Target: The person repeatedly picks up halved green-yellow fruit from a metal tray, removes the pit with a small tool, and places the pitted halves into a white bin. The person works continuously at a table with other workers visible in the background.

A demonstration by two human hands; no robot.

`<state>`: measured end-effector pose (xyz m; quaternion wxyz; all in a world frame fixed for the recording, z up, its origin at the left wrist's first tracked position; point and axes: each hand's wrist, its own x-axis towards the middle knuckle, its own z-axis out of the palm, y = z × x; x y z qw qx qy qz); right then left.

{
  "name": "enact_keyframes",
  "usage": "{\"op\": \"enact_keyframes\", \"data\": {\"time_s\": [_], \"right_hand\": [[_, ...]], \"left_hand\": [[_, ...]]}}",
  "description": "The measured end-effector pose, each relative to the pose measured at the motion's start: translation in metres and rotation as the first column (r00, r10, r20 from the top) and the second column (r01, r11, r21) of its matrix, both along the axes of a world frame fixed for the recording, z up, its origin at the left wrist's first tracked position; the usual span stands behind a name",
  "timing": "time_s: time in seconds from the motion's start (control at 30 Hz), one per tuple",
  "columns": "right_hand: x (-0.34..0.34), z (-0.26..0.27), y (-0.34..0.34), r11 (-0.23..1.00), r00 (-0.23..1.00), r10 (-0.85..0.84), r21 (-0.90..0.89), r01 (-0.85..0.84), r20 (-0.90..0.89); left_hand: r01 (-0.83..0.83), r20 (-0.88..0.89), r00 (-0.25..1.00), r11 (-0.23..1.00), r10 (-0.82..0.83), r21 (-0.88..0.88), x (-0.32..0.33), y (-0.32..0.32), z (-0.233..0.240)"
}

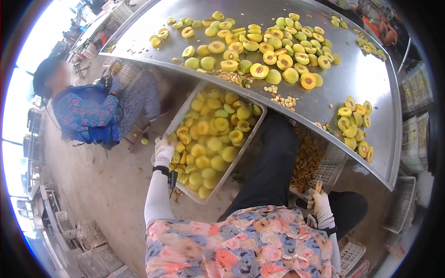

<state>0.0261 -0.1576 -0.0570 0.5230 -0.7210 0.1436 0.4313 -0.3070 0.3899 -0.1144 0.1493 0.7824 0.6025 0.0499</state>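
Observation:
My left hand [164, 147], in a white glove, grips the left rim of a plastic tub [222, 183]. Halved yellow-green stone fruit [208, 139] fill the tub, under what looks like liquid. My right hand [318, 201], also gloved, is closed around a small tool with a light brown wooden-looking part [318, 186], beside my right thigh. Ahead, a metal table [146, 41] bears a large heap of halved fruit [278, 41], a smaller pile [354, 125] at its right and loose pale kernels [284, 101] along the near edge.
A crate of brown fruit stones [306, 160] stands under the table by my right leg. Another person [87, 104] sits at the left, near a basket [128, 73]. Stacked plastic crates [100, 260] stand at the lower left, and a crate [399, 205] at the right.

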Motion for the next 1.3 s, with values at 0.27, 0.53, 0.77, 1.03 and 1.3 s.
{"op": "enact_keyframes", "data": {"time_s": [0.27,0.53,0.77,1.03,1.3], "right_hand": [[0.0,0.021,0.021,0.994,0.999,0.01,-0.109,-0.006,0.043],[0.013,0.019,0.023,0.988,0.995,-0.092,0.124,0.098,-0.048],[0.018,0.036,-0.007,0.985,0.993,-0.117,0.127,0.118,-0.019],[0.017,0.059,-0.052,0.964,0.984,-0.151,0.236,0.126,0.092],[0.025,0.063,-0.07,0.955,0.984,-0.158,0.265,0.132,0.078]], "left_hand": [[0.136,0.015,0.99,0.979,-0.14,0.15,-0.023,0.022,-0.056],[0.022,-0.313,0.95,1.0,-0.021,-0.001,0.059,0.021,0.011],[0.656,0.732,0.416,0.736,-0.539,0.169,0.321,-0.129,0.142],[0.838,0.457,0.512,0.538,-0.727,-0.084,0.553,-0.314,0.139],[0.833,0.334,0.553,0.508,-0.763,-0.218,0.567,-0.32,0.142]]}}
